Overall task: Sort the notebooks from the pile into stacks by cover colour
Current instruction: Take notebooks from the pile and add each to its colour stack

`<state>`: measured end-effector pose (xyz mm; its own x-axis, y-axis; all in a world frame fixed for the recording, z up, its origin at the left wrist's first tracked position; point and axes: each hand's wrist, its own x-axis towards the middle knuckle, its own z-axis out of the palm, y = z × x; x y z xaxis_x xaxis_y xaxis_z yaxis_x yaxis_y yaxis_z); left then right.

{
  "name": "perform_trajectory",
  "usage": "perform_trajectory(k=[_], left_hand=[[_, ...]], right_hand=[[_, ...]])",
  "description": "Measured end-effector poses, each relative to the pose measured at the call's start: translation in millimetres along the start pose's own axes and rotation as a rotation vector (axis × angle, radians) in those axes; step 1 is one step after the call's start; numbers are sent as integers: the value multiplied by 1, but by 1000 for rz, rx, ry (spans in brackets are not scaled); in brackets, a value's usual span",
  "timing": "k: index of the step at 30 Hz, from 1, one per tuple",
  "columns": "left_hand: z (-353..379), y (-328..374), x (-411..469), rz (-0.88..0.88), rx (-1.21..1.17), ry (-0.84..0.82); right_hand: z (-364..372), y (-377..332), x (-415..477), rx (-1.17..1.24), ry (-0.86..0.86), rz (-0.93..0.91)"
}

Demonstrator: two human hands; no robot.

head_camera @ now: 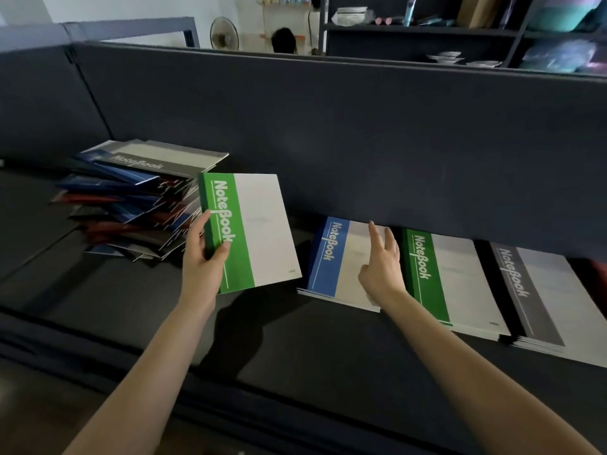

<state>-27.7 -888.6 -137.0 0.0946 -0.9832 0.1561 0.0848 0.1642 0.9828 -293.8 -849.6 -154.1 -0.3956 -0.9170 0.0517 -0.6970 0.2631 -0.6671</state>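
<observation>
My left hand (204, 254) grips a green-and-white notebook (259, 231) by its spine edge and holds it lifted above the dark table, just right of the mixed pile (131, 198). The pile holds several blue, red and grey notebooks fanned unevenly. My right hand (381, 264) hovers over the blue stack (328, 257) with its fingers loosely spread and nothing in it. Right of it lie a green stack (453, 284) and a grey stack (538, 297), side by side along the partition.
A tall dark partition (328, 126) runs along the back of the dark table (131, 307). Something red (599, 274) shows at the far right edge. Shelves with dishes (427, 27) and a person's head (284, 41) are behind the partition.
</observation>
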Motion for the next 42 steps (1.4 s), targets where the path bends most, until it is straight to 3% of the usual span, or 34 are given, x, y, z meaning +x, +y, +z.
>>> perform_trajectory(k=[4,9,18,21,24,28,38,42], left_hand=[[11,-3,-9,-40,-28,-78],[54,2,-20,-33,-36,-272],[140,-7,-47,-85,-2,-514],[159,-12,-52,76,266,-534],[171,-27,-52,338,799,-674],[178,-51,-56,328,1267,-828],[179,-67,-56,434,1376,-766],[177,-67,-55,445,1361,-757]], right_hand=[[-3,-8,-12,75,30,-141],[-9,-15,-33,380,-108,-76],[-72,39,-42,379,178,16],[-93,67,-44,322,253,69],[-111,91,-48,188,287,122],[-119,105,-52,12,265,148],[-96,122,-42,-466,179,100],[-97,117,-41,-486,158,80]])
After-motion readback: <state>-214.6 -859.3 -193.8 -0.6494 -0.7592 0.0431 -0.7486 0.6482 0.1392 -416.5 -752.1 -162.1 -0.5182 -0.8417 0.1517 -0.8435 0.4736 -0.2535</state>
